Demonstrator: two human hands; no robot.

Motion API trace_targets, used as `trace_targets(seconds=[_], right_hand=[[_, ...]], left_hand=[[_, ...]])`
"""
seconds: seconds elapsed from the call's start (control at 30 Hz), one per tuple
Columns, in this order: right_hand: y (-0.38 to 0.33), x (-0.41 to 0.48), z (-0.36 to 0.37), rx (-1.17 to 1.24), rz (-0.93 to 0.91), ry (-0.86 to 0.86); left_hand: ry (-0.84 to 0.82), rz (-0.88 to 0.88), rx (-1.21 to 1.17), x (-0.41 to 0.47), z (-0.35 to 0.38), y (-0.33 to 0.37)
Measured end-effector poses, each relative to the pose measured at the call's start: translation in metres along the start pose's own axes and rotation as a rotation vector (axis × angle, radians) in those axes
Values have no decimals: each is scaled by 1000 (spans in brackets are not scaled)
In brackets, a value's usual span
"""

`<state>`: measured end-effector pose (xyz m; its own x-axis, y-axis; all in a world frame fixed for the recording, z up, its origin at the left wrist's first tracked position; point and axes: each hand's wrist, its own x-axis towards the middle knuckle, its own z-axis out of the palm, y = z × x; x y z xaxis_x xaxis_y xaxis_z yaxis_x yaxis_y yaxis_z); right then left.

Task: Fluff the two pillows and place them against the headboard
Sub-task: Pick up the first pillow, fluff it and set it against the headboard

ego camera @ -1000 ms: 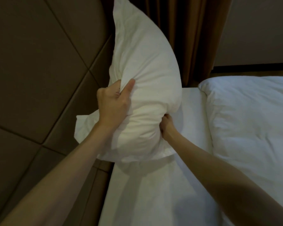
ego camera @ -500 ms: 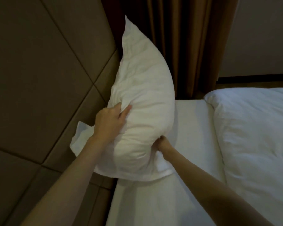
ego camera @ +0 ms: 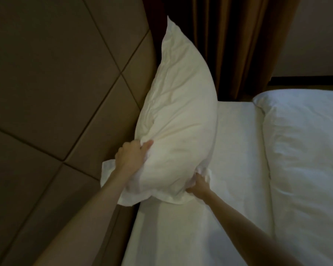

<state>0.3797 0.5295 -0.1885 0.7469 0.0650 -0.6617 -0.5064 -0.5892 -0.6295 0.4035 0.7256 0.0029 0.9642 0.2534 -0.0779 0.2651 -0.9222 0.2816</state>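
A white pillow [ego camera: 181, 116] stands on end in the middle of the head view, leaning against the brown padded headboard [ego camera: 65, 83] on the left. My left hand [ego camera: 131, 156] grips its near left side, thumb pressed into the fabric. My right hand [ego camera: 199, 186] clutches the pillow's lower right corner, where it meets the white sheet [ego camera: 236, 146]. The pillow's far tip points up toward the curtain. Only this one pillow is in view.
A white duvet [ego camera: 306, 160] covers the right side of the bed. Brown curtains [ego camera: 238, 45] hang behind the pillow, with a plain wall to their right. The headboard's padded panels fill the whole left side.
The pillow has come down and settled lower against the headboard, its bottom edge now on the sheet. Both hands have moved down with it, keeping their grip.
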Motion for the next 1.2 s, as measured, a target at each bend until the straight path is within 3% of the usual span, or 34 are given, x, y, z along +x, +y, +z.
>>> trace_targets(seconds=[0.13, 0.23, 0.3, 0.5, 0.6, 0.73, 0.8, 0.87, 0.97, 1.1, 1.2], right_hand=[[-13, 1, -6, -10, -49, 0], [-27, -7, 0, 96, -101, -108], [-31, -18, 9, 180, -79, -125], [-13, -36, 13, 114, -22, -45], [2, -38, 9, 113, -28, -54], [20, -41, -1, 124, 26, -30], [17, -40, -7, 199, 56, 39], [9, -33, -19, 398, 73, 164], [-6, -24, -53, 669, 55, 308], [-21, -5, -118, 646, -107, 388], [-52, 9, -142, 603, -255, 335]], left_hand=[[294, 100, -258, 17, -38, 28], [393, 140, -402, 35, -59, 50], [414, 158, -348, 42, -65, 55], [378, 308, 276, 30, -54, 17], [408, 353, 426, 23, -47, 20], [378, 255, 492, 17, -28, 40], [378, 371, 475, 15, -8, 64], [351, 610, 496, 12, 17, 93], [159, 815, 618, 12, 52, 84], [145, 631, 609, 31, 56, 6], [122, 529, 592, 36, 49, -11]])
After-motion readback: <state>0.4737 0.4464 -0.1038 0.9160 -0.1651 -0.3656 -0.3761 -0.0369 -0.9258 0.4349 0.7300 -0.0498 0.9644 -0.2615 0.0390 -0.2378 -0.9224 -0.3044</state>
